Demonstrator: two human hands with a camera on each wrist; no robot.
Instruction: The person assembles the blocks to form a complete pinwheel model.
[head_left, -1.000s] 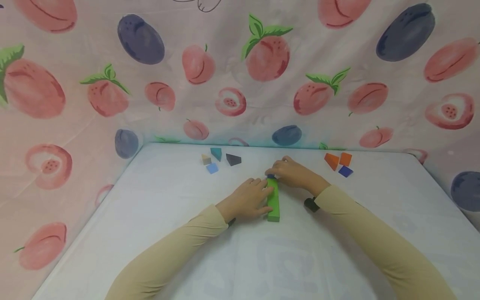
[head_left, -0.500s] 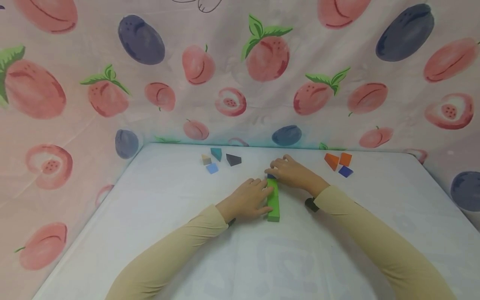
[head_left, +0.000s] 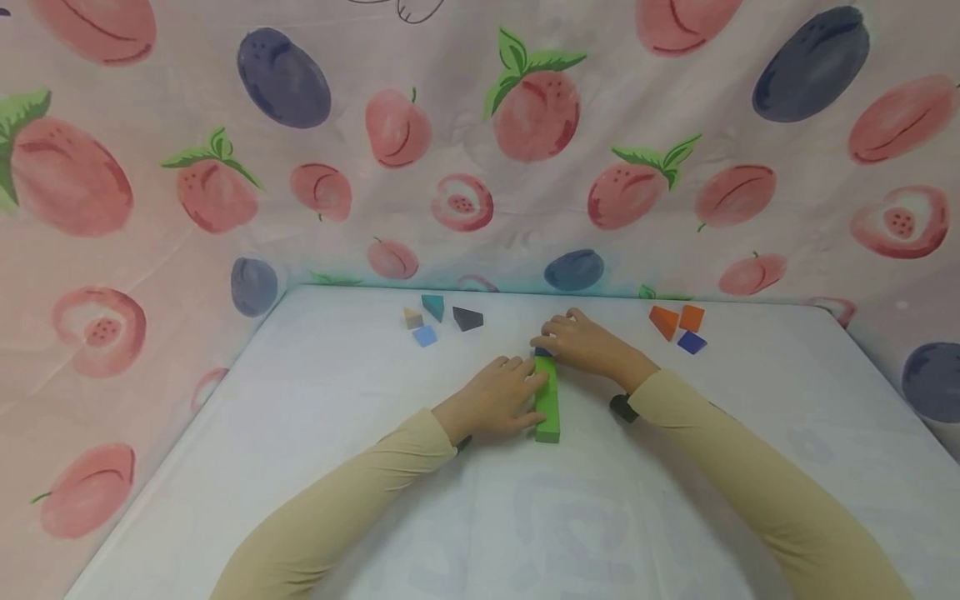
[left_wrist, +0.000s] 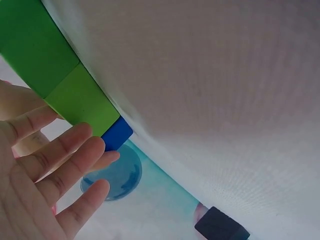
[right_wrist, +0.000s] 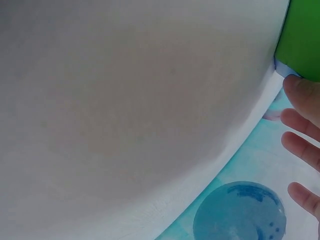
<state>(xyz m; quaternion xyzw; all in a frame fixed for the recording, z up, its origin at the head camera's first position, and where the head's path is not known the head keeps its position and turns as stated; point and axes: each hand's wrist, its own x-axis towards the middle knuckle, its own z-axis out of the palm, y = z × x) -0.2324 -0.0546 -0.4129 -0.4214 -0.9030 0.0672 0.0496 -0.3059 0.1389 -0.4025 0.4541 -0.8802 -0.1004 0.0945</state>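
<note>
Counter's near side: a white counter point(head_left: 487, 525) with faint pale markings; two tan sleeves cross it, the left sleeve point(head_left: 337, 504) and the right sleeve point(head_left: 772, 492).
Near green block: the near green block point(head_left: 551, 408) lies flat around the middle of the counter, long side running near to far.
Left hand: the left hand point(head_left: 495, 398) comes in from the left, fingers spread and fairly straight, tips at the left side and top of the green row; it is not curled round anything.
Far green block: the far green block point(left_wrist: 82, 97), lighter in the left wrist view, meets the near one end to end at a visible seam.
Blue block: the small blue block point(left_wrist: 118, 134) sits at the far end of the green row, in line with it and touching.
Right hand: the right hand point(head_left: 588, 344) reaches over from the right; its thumb touches the blue block, the other fingers are loosely extended and apart from one another.
Left group, far part of the counter: a light blue piece point(head_left: 424, 336) nearest, then a wood-coloured piece point(head_left: 412, 318) and, to the right, a dark grey piece point(head_left: 468, 318); a teal piece point(head_left: 432, 307) is farthest.
Right group, far part: a violet-blue piece point(head_left: 692, 342) nearest, an orange wedge point(head_left: 664, 322) farther left, an orange square piece point(head_left: 691, 317) behind.
Far edge: a pink cloth point(head_left: 457, 67) printed with peaches and dark blue fruit hangs beyond the counter.
</note>
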